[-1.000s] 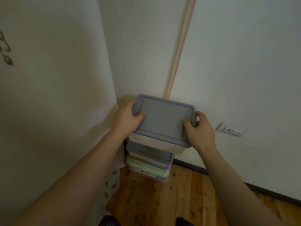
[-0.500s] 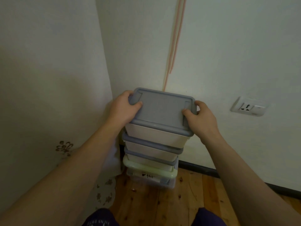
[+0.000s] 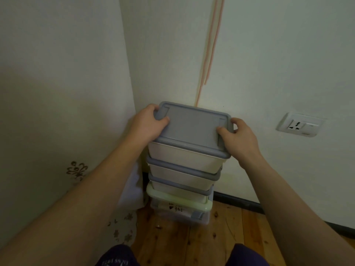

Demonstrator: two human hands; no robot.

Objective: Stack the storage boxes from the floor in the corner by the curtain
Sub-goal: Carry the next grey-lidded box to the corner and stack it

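While my left hand (image 3: 148, 122) and right hand (image 3: 237, 138) gripped the ends of the grey-lidded white plastic storage box (image 3: 189, 137), it sat atop the stack of lidded boxes (image 3: 180, 189) in the corner beside the pale flowered curtain (image 3: 57, 112). I judged placement nearly done; next called for squaring it and letting go. Against a second earlier, it sat lower, level on the pile.

floor (image 3: 192, 244): wooden planks | directly on it I see: green-lidded box (image 3: 178, 210), in corner, bottom of stack
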